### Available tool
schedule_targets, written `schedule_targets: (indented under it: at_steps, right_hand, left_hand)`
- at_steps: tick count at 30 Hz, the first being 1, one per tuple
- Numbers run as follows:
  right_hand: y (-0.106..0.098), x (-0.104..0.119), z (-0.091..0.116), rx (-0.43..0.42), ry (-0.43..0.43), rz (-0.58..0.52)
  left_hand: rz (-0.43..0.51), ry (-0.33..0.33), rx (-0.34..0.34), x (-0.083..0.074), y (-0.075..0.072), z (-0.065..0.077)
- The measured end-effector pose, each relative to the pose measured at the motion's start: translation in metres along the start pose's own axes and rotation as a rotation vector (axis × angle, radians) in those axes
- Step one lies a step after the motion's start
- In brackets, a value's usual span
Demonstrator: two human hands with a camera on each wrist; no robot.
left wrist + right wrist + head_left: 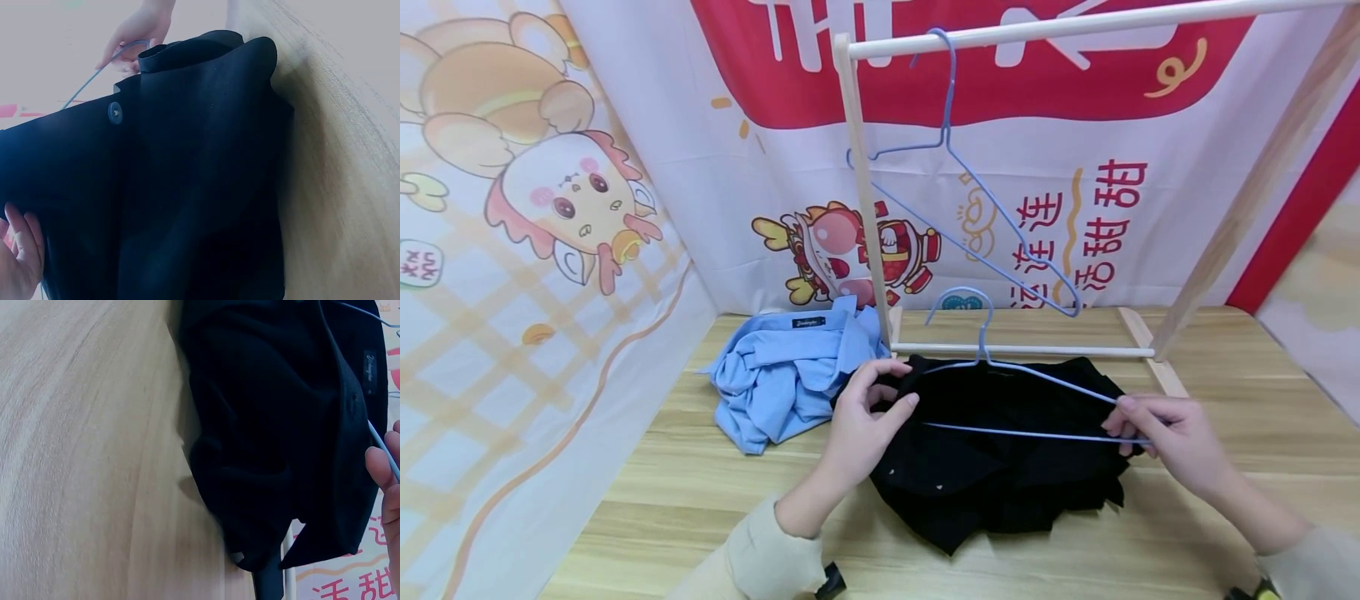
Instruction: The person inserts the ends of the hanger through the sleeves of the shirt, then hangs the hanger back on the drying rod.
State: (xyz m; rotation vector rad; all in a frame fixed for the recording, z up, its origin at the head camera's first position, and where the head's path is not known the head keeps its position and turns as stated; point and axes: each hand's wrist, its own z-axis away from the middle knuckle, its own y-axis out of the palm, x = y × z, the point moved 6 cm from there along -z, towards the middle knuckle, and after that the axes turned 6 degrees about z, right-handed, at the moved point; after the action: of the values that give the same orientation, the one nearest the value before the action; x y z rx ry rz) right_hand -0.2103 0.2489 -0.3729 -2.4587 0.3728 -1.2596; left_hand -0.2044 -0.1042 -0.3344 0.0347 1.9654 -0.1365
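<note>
A black garment [1000, 492] with a small button and a sewn-in label lies bunched on the table, its opening facing up. Inside that opening sits the left part of a blue wire hanger [1037, 433], hook upright; its left end is hidden by cloth. My left hand [868, 417] holds the garment's left edge between curved fingers and thumb. At the other end, my right hand [1172, 437] pinches the hanger's right corner, beside the garment's right edge. In the right wrist view, the thumb and fingers [378, 465] meet on the hanger wire.
A crumpled light blue garment [775, 367] lies on the table [647, 492] to the left. Behind stands a wooden rack [1037, 33] with a second blue hanger [992, 200] hanging from its top bar. Printed cloth walls [647, 50] enclose the table's back and left.
</note>
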Motion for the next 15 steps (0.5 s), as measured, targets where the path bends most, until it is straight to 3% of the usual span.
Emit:
schedule_targets:
  at_steps: [11,15]
  right_hand:
    - [0.018,0.001,0.001,-0.031,-0.139,-0.022]
    - [0.022,0.002,-0.001,-0.027,-0.13,-0.016]
  left_hand:
    - [0.028,-0.002,0.015,0.002,0.005,0.002]
    - [0.047,-0.002,0.033,0.002,0.009,0.002]
